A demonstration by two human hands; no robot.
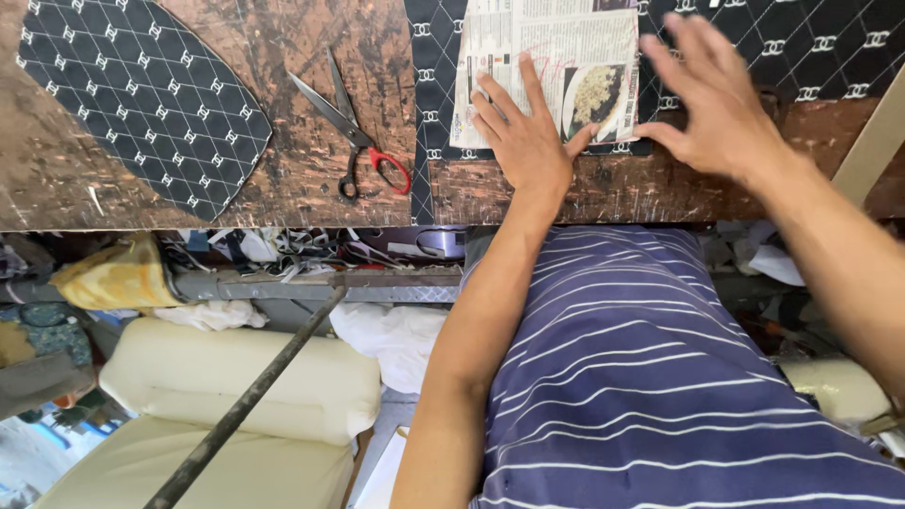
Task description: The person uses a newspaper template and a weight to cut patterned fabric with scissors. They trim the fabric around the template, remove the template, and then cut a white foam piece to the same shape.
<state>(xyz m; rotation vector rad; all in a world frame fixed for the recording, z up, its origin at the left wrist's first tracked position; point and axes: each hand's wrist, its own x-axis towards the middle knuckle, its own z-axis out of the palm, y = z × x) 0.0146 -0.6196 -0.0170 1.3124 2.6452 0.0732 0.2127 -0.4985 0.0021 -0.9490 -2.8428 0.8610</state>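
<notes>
Nearest cam: my striped blue shirt (650, 377), filling the lower frame; both forearms run up from it to the bench.
Left hand (526, 141): flat, palm down, fingers spread apart, pressing on the newspaper sheet (551, 57). Not gripping, just pinning.
Right hand (716, 104): fingers open and splayed, at the sheet's right edge; thumb tip looks to touch the lower right corner, rest seems to hover. Can't tell if the palm is down.
Sheet pos: lies on the black patterned fabric (830, 47), near bench edge, straight ahead of my chest. Long axis runs away from me, approx. Top edge goes out of frame.
Key relation: sheet sits under the L fingers and just left of the R fingers. L hand is the one on it; R is at its margin.
Fabric: strip shows below and both sides of the sheet, so sheet is smaller than the cloth under it.
Around: scissors (353, 132), red and black handles, blades apart, lying on the wooden bench (311, 38), well left of L hand. Further left, a cut oval fabric piece (141, 94), same pattern.
In the way: nothing between hands and sheet.
Below bench: cream cushion (236, 386), dark rod (250, 396), scraps.
</notes>
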